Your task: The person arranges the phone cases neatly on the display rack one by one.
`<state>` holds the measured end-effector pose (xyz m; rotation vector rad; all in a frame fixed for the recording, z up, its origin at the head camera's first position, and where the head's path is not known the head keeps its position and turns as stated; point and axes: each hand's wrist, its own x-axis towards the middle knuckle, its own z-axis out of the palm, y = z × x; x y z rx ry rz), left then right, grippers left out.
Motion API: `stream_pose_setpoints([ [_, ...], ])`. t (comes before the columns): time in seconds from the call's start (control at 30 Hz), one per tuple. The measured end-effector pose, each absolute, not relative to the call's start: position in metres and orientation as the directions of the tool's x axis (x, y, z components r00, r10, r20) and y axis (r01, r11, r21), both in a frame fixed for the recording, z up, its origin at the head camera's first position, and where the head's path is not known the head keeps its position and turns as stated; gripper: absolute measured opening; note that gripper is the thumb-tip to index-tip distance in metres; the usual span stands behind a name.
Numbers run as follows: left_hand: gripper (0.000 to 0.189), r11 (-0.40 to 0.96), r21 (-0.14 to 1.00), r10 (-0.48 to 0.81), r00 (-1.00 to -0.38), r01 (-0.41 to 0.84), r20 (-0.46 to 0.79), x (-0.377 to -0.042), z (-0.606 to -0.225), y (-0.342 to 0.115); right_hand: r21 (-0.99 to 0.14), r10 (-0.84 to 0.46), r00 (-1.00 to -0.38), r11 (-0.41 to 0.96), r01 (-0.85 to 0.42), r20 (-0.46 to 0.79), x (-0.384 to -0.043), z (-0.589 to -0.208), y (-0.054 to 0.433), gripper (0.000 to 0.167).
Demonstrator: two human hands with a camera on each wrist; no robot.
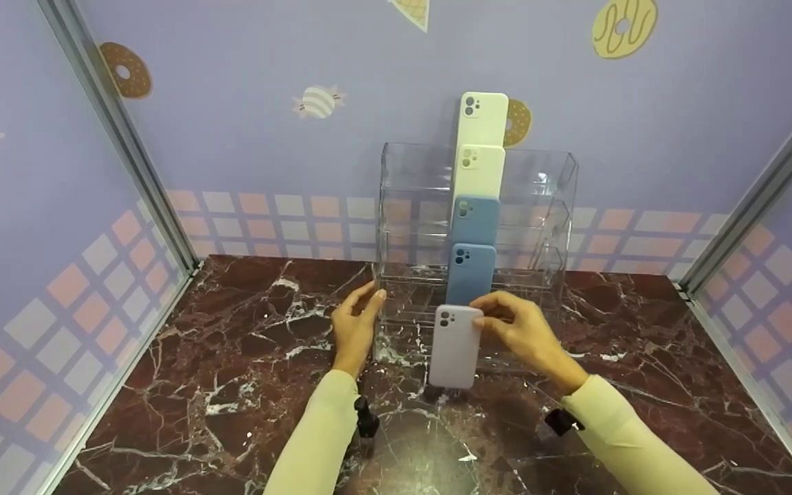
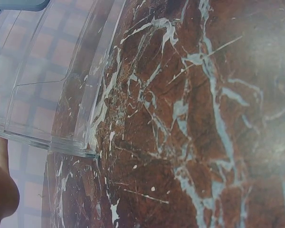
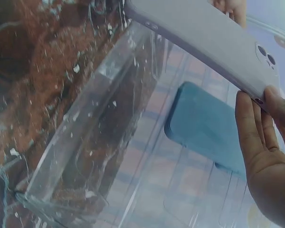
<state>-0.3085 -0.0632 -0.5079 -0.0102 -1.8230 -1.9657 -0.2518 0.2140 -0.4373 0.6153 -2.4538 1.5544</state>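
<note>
By its upper right corner, my right hand (image 1: 523, 333) pinches a pale lilac phone case (image 1: 456, 350) between thumb and fingers. The case stands upright before the lowest tier of a clear tiered display rack (image 1: 403, 213). In the right wrist view, the lilac case (image 3: 204, 38) is tilted, apart from a blue case (image 3: 204, 126) behind it. My left hand (image 1: 355, 330) touches the rack's left side with fairly straight fingers; the left wrist view catches only part of that hand (image 2: 2, 190). Whether the lilac case's lower end touches the rack is unclear.
One column in the rack holds two cream phone cases, the top one (image 1: 484, 118) and another (image 1: 480, 170), above two blue ones, an upper (image 1: 476, 220) and a lower (image 1: 471, 275). A dark red marbled tabletop (image 1: 231, 412) lies below; a patterned purple wall (image 1: 231, 124) stands behind.
</note>
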Motion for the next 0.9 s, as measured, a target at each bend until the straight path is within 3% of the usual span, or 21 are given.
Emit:
stream_pose_setpoints([
  [0.5, 0.031, -0.074, 0.943, -0.283, -0.913, 0.326, 0.293, -0.306, -0.508, -0.065, -0.834, -0.073, -0.895, 0.337, -0.438, 0.44, -0.269, -0.433, 0.223, 0.022],
  [0.9, 0.031, -0.045, 0.954, -0.3, -0.914, 0.298, 0.272, -0.308, -0.509, -0.065, -0.812, -0.047, -0.883, 0.372, -0.449, 0.467, -0.272, -0.445, 0.225, 0.023],
])
